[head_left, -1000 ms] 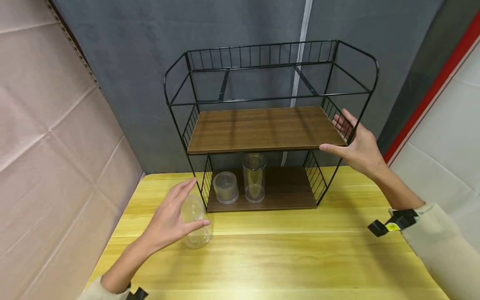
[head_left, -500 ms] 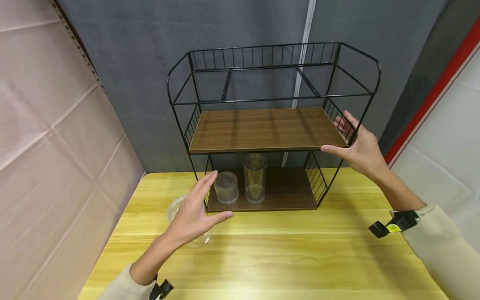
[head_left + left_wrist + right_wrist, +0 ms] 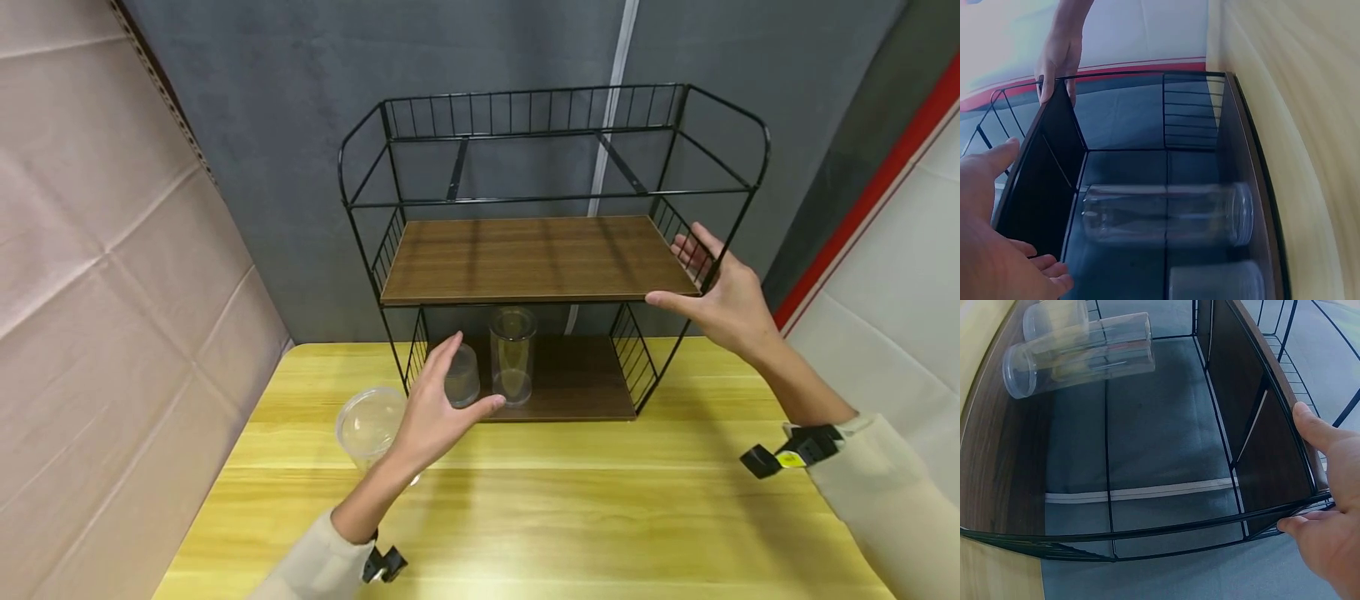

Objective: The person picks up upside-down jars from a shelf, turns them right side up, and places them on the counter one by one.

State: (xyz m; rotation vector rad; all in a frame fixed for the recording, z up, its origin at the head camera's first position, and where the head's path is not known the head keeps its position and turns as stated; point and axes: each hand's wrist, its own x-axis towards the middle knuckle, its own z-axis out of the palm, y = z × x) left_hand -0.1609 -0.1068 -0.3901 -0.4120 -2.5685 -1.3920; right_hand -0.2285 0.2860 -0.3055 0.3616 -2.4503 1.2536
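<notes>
My right hand [image 3: 723, 300] holds the right side of a black wire shelf rack [image 3: 555, 197], thumb on the middle board's front corner and fingers along the side wires. In front of the rack's lower left, my left hand [image 3: 435, 408] is held with thumb and fingers spread, nothing between them. On the bottom board [image 3: 577, 379] stand a tall clear plastic jar [image 3: 513, 358] and a short clear jar [image 3: 463, 379], the latter partly behind the left fingers in the head view. Another clear jar [image 3: 367, 421] is on the table, partly hidden by the left wrist.
The rack stands at the back of a yellow wood-grain table [image 3: 570, 517]. Its middle brown board [image 3: 540, 258] overhangs the jars, and the open top tier has only bars. A grey cloth wall [image 3: 285, 167] rises behind, with pale sheeting [image 3: 112, 317] on the left.
My left hand has moved right, from around the jar on the table to in front of the short jar, staying spread. The right hand keeps its place on the rack.
</notes>
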